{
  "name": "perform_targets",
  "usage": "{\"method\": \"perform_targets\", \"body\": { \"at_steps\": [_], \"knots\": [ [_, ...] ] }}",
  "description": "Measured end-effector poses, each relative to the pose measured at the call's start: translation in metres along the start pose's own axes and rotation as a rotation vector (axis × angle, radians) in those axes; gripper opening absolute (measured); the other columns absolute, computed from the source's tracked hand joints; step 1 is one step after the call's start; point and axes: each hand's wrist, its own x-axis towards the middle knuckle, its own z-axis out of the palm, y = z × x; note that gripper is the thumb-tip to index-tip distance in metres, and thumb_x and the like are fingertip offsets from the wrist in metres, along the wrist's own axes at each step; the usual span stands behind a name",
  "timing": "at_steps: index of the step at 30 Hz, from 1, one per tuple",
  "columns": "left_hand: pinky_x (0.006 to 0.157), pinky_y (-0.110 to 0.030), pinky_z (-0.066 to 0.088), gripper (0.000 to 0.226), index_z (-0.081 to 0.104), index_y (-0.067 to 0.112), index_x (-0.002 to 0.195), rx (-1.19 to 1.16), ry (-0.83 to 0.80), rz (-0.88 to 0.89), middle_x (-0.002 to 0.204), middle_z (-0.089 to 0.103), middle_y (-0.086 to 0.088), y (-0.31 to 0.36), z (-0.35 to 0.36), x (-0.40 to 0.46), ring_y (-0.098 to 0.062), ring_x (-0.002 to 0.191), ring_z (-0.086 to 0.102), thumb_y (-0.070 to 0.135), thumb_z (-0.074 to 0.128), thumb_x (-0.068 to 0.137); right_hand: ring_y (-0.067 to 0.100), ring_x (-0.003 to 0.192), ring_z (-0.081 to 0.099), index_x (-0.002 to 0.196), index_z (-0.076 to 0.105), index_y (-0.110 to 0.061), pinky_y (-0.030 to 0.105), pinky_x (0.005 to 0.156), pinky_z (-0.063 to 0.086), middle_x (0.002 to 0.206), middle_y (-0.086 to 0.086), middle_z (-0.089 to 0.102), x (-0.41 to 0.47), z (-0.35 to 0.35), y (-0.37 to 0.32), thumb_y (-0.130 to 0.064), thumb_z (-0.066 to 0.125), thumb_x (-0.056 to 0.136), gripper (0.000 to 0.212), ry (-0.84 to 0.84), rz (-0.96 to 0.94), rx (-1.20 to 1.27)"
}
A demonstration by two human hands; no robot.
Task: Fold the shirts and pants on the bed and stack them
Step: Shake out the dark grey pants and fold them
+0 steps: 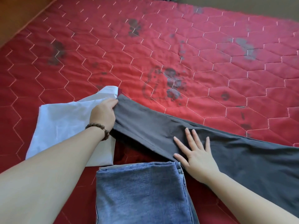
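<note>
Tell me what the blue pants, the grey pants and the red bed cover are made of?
The blue pants look like denim: faded blue with a fine slanted weave and thick stitched seams. The grey pants seem a smooth, matte, softer cloth, maybe cotton; the left hand grips their end. The red bed cover looks like quilted fabric, with pale stitching in six-sided shapes.

Left hand (pixel 103 114) fingers curled; right hand (pixel 196 155) flat, fingers spread.

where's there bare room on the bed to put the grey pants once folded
Free: the wide red bedspread beyond the grey pants, and left of the white shirt. Crowded: the near edge, where shirt, jeans, pants and both hands meet.
</note>
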Motion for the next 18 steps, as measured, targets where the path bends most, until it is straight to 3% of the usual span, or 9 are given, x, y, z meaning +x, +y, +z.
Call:
{"method": "perform_targets", "body": {
  "at_steps": [3,5,7,9,12,15,18],
  "knots": [
    [0.08,-0.027,0.04,0.036,0.061,0.007,0.118,-0.009,0.101,0.077,0.11,0.06,-0.001,0.004,0.003,-0.005,-0.023,0.094,0.055,0.006,0.037,0.091,0.021,0.144,-0.023,0.144,-0.011,-0.048,0.06,0.112,-0.013,0.158,-0.001,-0.02,0.007,0.007,-0.004,-0.077,-0.005,0.082,0.069,0.084,0.067,-0.072],
    [0.077,-0.034,0.044,0.034,0.053,0.012,0.128,0.057,-0.017,-0.025,0.123,0.051,-0.007,-0.003,0.006,-0.012,-0.03,0.093,0.057,0.01,0.045,0.094,0.022,0.144,-0.025,0.142,-0.018,-0.048,0.063,0.111,-0.011,0.158,-0.001,-0.02,0.01,0.016,-0.007,-0.076,-0.012,0.079,0.07,0.082,0.082,-0.117],
    [0.067,-0.037,0.043,0.041,0.046,0.014,0.129,0.211,-0.133,-0.153,0.12,0.044,-0.012,-0.01,0.008,-0.021,-0.031,0.081,0.056,0.026,0.057,0.092,0.023,0.143,-0.026,0.142,-0.021,-0.047,0.065,0.109,-0.012,0.157,0.0,-0.021,0.011,0.021,-0.007,-0.076,-0.015,0.078,0.07,0.088,0.103,-0.134],
    [0.066,-0.038,0.043,0.052,0.044,0.008,0.122,0.346,-0.149,-0.201,0.114,0.046,-0.014,-0.014,0.007,-0.028,-0.032,0.085,0.055,0.042,0.062,0.087,0.022,0.142,-0.028,0.141,-0.024,-0.048,0.066,0.108,-0.014,0.156,-0.001,-0.024,0.012,0.023,-0.008,-0.076,-0.017,0.078,0.069,0.088,0.107,-0.145],
    [0.068,-0.039,0.046,0.058,0.042,0.005,0.109,0.308,-0.174,-0.3,0.096,0.054,-0.01,-0.016,0.009,-0.028,-0.033,0.09,0.056,0.052,0.063,0.083,0.021,0.142,-0.03,0.139,-0.028,-0.048,0.066,0.108,-0.013,0.156,-0.001,-0.026,0.015,0.023,-0.006,-0.076,-0.018,0.078,0.068,0.088,0.094,-0.15],
    [0.062,-0.032,0.039,0.044,0.05,0.006,0.09,0.158,-0.255,-0.404,0.079,0.056,-0.009,-0.017,0.009,-0.023,-0.031,0.078,0.055,0.048,0.063,0.084,0.022,0.141,-0.032,0.137,-0.032,-0.048,0.067,0.107,-0.013,0.154,0.0,-0.03,0.018,0.022,-0.007,-0.076,-0.018,0.077,0.067,0.079,0.081,-0.165],
    [0.056,-0.028,0.035,0.029,0.061,0.006,0.077,-0.076,-0.176,-0.368,0.067,0.058,-0.003,-0.012,0.004,-0.019,-0.027,0.073,0.057,0.034,0.064,0.085,0.02,0.142,-0.03,0.14,-0.026,-0.048,0.067,0.108,-0.012,0.155,-0.002,-0.028,0.021,0.022,-0.008,-0.075,-0.02,0.079,0.068,0.08,0.05,-0.159]
  ]
}}
